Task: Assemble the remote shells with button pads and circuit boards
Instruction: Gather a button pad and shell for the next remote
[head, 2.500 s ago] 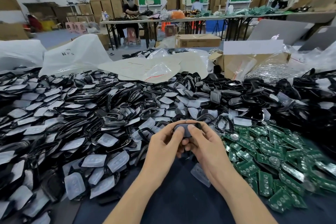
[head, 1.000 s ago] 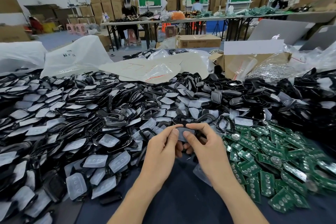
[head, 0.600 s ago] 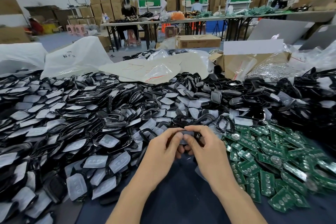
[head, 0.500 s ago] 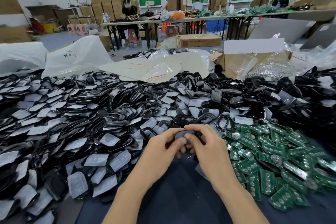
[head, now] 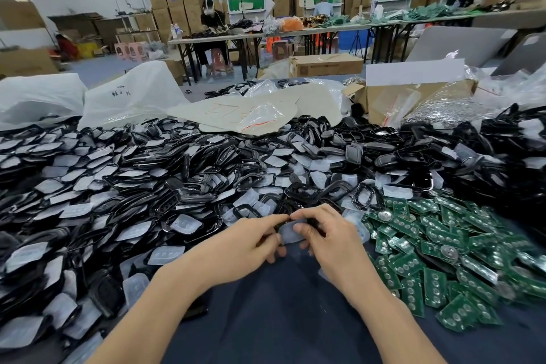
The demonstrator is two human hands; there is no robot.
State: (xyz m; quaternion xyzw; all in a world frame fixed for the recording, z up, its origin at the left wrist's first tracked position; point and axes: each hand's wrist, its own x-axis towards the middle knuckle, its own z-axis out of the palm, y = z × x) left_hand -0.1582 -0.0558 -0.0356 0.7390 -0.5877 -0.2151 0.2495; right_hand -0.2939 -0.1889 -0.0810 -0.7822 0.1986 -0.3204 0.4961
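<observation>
Left hand (head: pixel 251 241) and right hand (head: pixel 331 236) both pinching one translucent button pad (head: pixel 289 233) with a black shell, fingertips meeting, above the dark table (head: pixel 280 313)

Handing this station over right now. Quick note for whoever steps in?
Left hand: pinches the translucent button pad at its left edge.
Right hand: pinches the same pad against a black shell, mostly hidden by fingers.
Stock: heap of loose shells and pads left and centre; green circuit boards piled on the right, on the dark cloth.
Done: pad brought to the shell; cannot tell if it is seated.
Left: probably seat the pad, add a board, then work through the heap.
</observation>
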